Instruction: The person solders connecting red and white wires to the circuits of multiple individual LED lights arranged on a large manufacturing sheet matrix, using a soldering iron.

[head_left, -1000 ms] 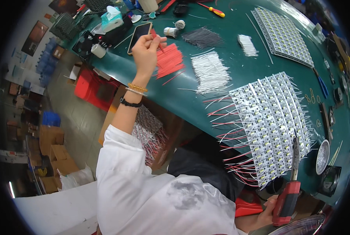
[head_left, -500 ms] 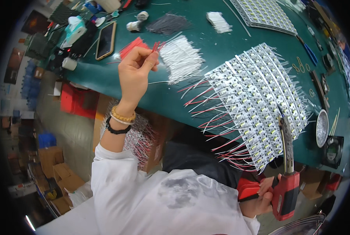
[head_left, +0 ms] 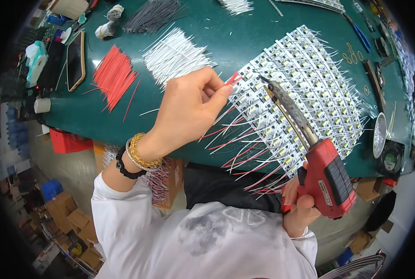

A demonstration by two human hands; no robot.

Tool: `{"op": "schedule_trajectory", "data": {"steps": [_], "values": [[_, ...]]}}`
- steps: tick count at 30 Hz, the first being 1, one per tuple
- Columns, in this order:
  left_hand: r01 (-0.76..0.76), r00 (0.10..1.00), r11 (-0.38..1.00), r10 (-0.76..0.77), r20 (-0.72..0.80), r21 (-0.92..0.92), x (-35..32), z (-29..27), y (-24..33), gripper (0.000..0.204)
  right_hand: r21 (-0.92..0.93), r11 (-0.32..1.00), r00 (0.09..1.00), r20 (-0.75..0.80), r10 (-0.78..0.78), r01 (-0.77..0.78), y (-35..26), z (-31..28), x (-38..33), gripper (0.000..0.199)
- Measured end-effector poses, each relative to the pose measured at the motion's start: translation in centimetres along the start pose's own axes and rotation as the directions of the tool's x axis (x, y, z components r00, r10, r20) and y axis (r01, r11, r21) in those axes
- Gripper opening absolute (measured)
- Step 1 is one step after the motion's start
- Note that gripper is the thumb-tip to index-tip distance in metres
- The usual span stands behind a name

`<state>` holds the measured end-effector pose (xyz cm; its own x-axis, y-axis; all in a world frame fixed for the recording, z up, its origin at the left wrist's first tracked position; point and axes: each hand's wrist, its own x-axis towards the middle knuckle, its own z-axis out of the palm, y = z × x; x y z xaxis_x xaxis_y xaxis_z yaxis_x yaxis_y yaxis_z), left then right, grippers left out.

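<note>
My left hand (head_left: pixel 193 109) pinches a few short red wires (head_left: pixel 234 79) between thumb and fingertips. Their free ends reach the upper left corner of a panel of white LED circuit boards (head_left: pixel 316 88). Red and white wires (head_left: pixel 242 153) hang off the panel's near left edge. My right hand (head_left: pixel 300 202) is closed around the grip of a red and black soldering gun (head_left: pixel 330 179). Its dark tip points up and left over the panel, a short way right of the red wires. Whether the tip touches a board I cannot tell.
Left of the panel lie piles of white wires (head_left: pixel 177 56), red wires (head_left: pixel 114 76) and black wires (head_left: pixel 154 16). A phone (head_left: pixel 76 60) rests farther left. On the right are blue-handled pliers (head_left: pixel 359 35), a round metal dish (head_left: pixel 379 135) and a solder reel (head_left: pixel 392 160).
My left hand has moved right from the wire piles to the panel's corner, carrying the red wires. The soldering gun has come up and left, its tip now near them. The view has shifted.
</note>
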<state>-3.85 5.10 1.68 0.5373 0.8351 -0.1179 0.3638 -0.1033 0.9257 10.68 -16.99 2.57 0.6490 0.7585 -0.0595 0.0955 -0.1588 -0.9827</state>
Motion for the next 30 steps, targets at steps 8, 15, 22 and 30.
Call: {"op": "schedule_trajectory", "data": {"steps": [8,15,22,30], "values": [[0.122,0.987,0.992,-0.119,0.106,-0.024,1.3,0.6,-0.6,0.016,0.064,0.991,0.993,0.045,0.111,-0.114,0.1,0.1,0.9,0.087],[0.129,0.986,0.990,-0.122,0.112,-0.055,1.6,0.5,-0.9,0.017,0.028,0.993,0.988,0.106,0.109,-0.113,1.1,-0.6,1.0,0.078],[0.153,0.981,0.987,-0.144,0.130,-0.055,1.8,0.6,-0.6,0.016,-0.133,0.991,0.999,0.041,-0.017,0.023,3.4,-2.3,-0.2,0.070],[0.179,0.977,0.981,-0.169,0.131,-0.071,1.8,0.3,-0.5,0.017,-0.395,0.918,0.925,0.358,0.125,0.028,2.2,-4.2,0.1,0.048]]}}
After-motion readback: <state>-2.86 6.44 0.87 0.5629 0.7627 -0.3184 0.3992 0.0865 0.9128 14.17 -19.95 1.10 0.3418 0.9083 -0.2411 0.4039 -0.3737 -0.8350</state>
